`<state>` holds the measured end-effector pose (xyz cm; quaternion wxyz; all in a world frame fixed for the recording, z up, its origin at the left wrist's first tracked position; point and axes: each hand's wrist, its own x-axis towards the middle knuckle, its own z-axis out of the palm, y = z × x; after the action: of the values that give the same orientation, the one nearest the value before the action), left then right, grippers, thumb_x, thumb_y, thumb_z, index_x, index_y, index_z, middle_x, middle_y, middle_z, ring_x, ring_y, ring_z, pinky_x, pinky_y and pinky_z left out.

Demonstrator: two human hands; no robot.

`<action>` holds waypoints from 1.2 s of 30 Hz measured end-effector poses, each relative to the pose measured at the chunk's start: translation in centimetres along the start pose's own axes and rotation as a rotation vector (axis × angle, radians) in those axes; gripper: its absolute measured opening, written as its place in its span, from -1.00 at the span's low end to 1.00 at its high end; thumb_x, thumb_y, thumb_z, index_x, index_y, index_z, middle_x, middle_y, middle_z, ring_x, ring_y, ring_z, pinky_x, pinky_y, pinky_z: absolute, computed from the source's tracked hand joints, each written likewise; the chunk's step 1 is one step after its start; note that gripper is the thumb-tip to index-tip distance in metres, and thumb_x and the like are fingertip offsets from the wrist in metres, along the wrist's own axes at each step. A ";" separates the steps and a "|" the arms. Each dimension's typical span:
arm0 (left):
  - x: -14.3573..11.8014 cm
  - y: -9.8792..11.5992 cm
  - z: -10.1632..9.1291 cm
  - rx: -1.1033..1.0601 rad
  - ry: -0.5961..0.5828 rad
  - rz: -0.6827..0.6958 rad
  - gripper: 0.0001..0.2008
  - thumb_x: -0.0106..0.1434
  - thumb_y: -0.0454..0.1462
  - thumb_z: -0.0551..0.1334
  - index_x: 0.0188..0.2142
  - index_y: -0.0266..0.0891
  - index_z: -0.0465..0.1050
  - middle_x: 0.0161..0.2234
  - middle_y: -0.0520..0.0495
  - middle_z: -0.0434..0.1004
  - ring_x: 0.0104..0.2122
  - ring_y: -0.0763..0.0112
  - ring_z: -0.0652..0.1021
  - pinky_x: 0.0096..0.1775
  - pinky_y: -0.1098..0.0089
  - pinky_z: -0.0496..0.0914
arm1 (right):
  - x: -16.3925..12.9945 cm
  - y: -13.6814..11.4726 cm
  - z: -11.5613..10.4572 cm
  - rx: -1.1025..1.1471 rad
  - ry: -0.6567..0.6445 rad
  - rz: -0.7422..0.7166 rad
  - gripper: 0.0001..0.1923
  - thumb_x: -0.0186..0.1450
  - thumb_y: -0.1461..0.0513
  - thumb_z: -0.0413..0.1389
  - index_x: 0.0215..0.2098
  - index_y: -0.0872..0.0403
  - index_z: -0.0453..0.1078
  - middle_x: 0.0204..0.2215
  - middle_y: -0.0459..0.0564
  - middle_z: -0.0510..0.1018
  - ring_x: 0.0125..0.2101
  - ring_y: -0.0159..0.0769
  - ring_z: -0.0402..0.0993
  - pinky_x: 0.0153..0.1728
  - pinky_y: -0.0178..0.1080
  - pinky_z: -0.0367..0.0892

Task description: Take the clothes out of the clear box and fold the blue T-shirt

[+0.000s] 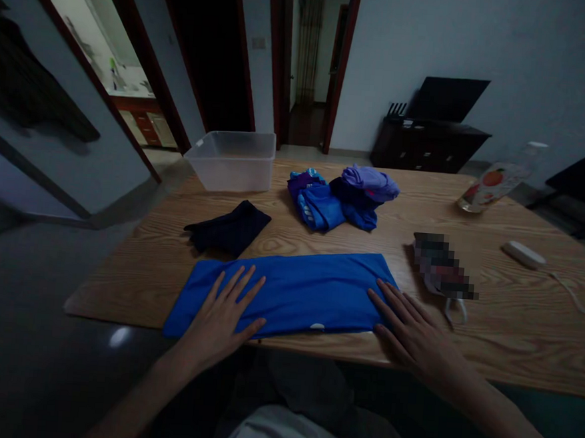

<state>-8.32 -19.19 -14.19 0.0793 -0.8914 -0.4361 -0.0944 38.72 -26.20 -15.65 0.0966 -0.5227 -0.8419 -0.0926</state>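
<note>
Blue cloth flat under both hands; left hand, right hand fingers spread, gripping nothing.

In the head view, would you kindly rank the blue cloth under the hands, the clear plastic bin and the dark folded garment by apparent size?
1. Blue cloth, largest by far, though nearest the camera.
2. Clear plastic bin.
3. Dark folded garment, slightly smaller than the bin; the bin sits farther away, so this ranking holds.

On the wooden table sit a clear plastic tub, a dark folded cloth, crumpled blue and purple clothes and a bottle.
</note>
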 end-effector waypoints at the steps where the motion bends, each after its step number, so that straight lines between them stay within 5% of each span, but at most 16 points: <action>1: 0.2 0.7 -0.3 0.007 0.020 -0.009 -0.20 0.58 0.13 0.11 0.63 -0.09 -0.07 0.62 -0.21 -0.02 0.58 -0.05 0.11 0.50 -0.25 0.12 | -0.7 -0.3 0.0 -0.009 -0.005 0.026 -0.29 0.66 0.00 -0.09 0.68 -0.10 -0.16 0.63 0.12 0.03 0.57 0.07 0.06 0.47 0.25 0.19; 5: 3.1 5.9 -1.0 -0.041 0.050 -0.015 -0.30 0.63 0.03 0.03 0.62 -0.16 -0.02 0.63 -0.15 -0.06 0.60 0.05 0.06 0.55 -0.17 0.08 | -1.1 -1.7 -0.2 -0.047 0.049 0.263 -0.34 0.66 -0.03 -0.17 0.63 -0.01 0.00 0.52 0.22 0.31 0.45 0.13 0.31 0.38 0.25 0.27; 11: 6.9 13.8 1.0 -0.307 0.021 -0.048 -0.22 0.60 0.14 0.00 0.59 -0.28 0.08 0.61 -0.29 -0.02 0.59 -0.05 0.07 0.55 -0.27 0.03 | 3.3 -2.9 0.4 -0.016 0.198 0.543 -0.40 0.58 -0.07 -0.03 0.36 0.17 0.33 0.02 0.35 0.65 0.01 0.23 0.62 -0.01 0.15 0.52; 14: 7.2 14.8 1.3 -0.471 -0.006 -0.036 -0.11 0.52 0.23 0.08 0.59 -0.27 0.07 0.60 -0.33 -0.03 0.60 -0.12 0.03 0.56 -0.31 -0.10 | 4.3 -1.7 0.7 0.258 0.259 0.536 -0.47 0.51 -0.04 0.08 0.30 0.10 0.38 -0.17 0.20 0.69 -0.20 0.09 0.67 -0.23 -0.01 0.55; 17: 7.4 14.4 1.0 -0.593 -0.052 0.018 -0.05 0.49 0.28 0.10 0.59 -0.30 0.08 0.60 -0.34 -0.03 0.61 -0.10 0.00 0.58 -0.23 -0.13 | 3.9 -0.2 -0.3 0.490 0.268 0.614 -0.46 0.42 -0.04 0.16 0.26 0.03 0.44 -0.14 0.13 0.69 -0.22 0.01 0.68 -0.32 -0.10 0.56; 22: 9.2 14.9 0.6 -0.872 -0.105 0.127 0.03 0.40 0.36 0.14 0.58 -0.26 0.12 0.59 -0.34 0.04 0.61 -0.02 0.01 0.59 -0.12 -0.24 | 2.2 1.3 -5.2 0.702 0.368 0.825 -0.40 0.28 -0.18 0.30 0.14 -0.06 0.57 0.00 0.17 0.68 -0.13 0.14 0.67 -0.32 0.01 0.61; 25: 11.1 16.9 0.3 -1.331 -0.171 0.103 0.16 0.28 0.41 0.26 0.57 -0.32 0.13 0.58 -0.43 0.05 0.60 -0.05 0.04 0.58 -0.05 -0.34 | 2.4 0.7 -8.8 0.763 0.515 0.932 -0.32 0.21 -0.23 0.37 0.17 -0.13 0.55 0.07 0.18 0.65 -0.18 0.16 0.64 -0.38 0.06 0.59; 27: 12.5 18.2 0.0 -1.637 -0.228 0.037 0.20 0.27 0.47 0.18 0.58 -0.32 0.10 0.57 -0.46 0.09 0.58 -0.09 0.10 0.58 -0.06 -0.22 | 3.7 -0.2 -10.8 0.758 0.619 0.879 -0.37 0.24 -0.18 0.38 0.17 -0.14 0.54 0.11 0.17 0.63 -0.13 0.18 0.63 -0.32 0.11 0.60; 30: 14.5 18.4 -0.6 -1.862 -0.271 -0.035 0.17 0.36 0.49 -0.28 0.59 -0.32 0.03 0.49 -0.50 0.27 0.47 -0.10 0.36 0.49 -0.14 0.17 | 7.3 -2.1 -12.6 0.743 0.651 0.617 -0.53 0.38 -0.03 0.31 0.20 -0.10 0.48 0.16 0.16 0.59 0.07 0.21 0.60 0.02 0.24 0.58; 33: 15.1 14.8 -1.3 -2.038 -0.297 -0.166 0.20 0.31 0.49 -0.42 0.48 -0.31 0.22 0.28 -0.50 0.54 0.25 -0.15 0.60 0.28 -0.21 0.44 | 12.1 -5.2 -12.4 0.697 0.559 0.278 -0.63 0.46 0.15 0.20 0.21 -0.05 0.43 0.13 0.13 0.58 0.15 0.13 0.55 0.22 0.21 0.47; 36: 13.5 8.8 -2.1 -2.080 -0.291 -0.376 0.02 0.34 0.50 -0.20 0.16 -0.26 0.50 0.01 -0.38 0.68 0.03 -0.08 0.68 0.15 -0.14 0.54 | 16.0 -9.6 -10.1 0.721 0.347 -0.022 -0.56 0.45 0.34 0.10 0.27 -0.02 0.35 0.17 0.14 0.52 0.21 0.02 0.52 0.23 0.07 0.48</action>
<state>6.56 -14.74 -9.52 -0.7895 -0.4420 -0.2769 -0.3236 23.79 -19.22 -2.31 0.4136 -0.4229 -0.7972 0.1209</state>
